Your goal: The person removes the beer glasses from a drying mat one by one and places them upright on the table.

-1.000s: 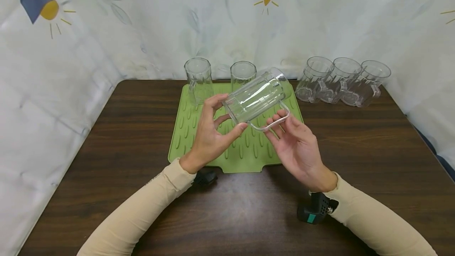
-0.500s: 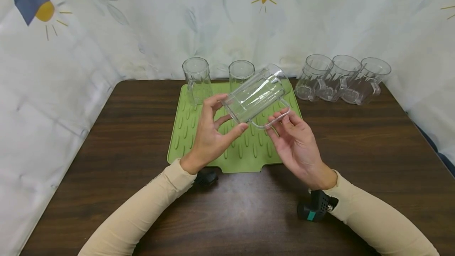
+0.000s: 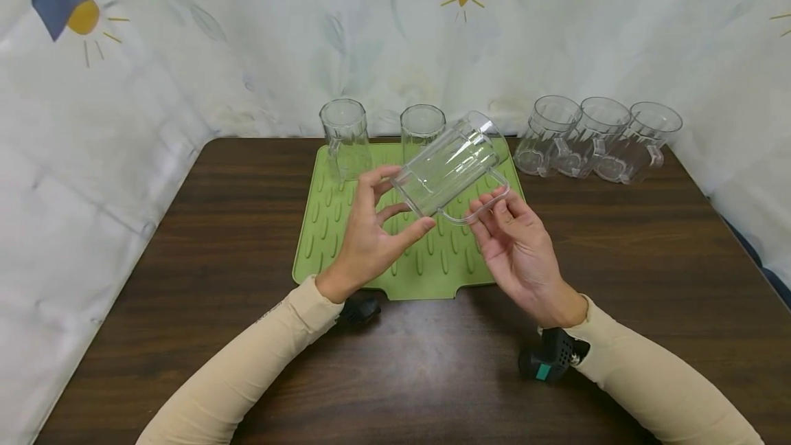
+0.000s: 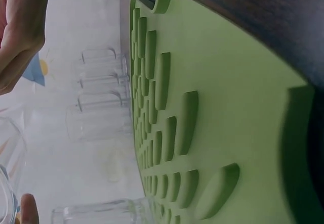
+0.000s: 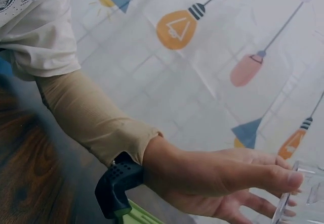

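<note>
A clear mug [image 3: 448, 163] is held tilted above the green mat, its mouth toward the upper right and its handle facing down. My left hand [image 3: 373, 239] holds it around the base, thumb below and fingers on the far side. My right hand [image 3: 519, 249] pinches the mug's handle between thumb and fingers. The right wrist view shows the left hand [image 5: 223, 181] with the thumb at the edge of the mug's base [image 5: 311, 196]. In the left wrist view the right hand [image 4: 23, 32] is at the upper left, and part of the mug [image 4: 7, 168] shows below it.
On the mat [image 3: 426, 287], a clear mug [image 3: 346, 139] stands at the back left, with another mug [image 3: 422, 126] beside it, partly behind the held one. Three more mugs [image 3: 596, 139] stand in a row on the dark wooden table [image 3: 618, 259] at the back right. A patterned curtain hangs behind.
The held mug has shifted slightly to the right with both hands still on it. The standing mugs and the mat have not moved.
</note>
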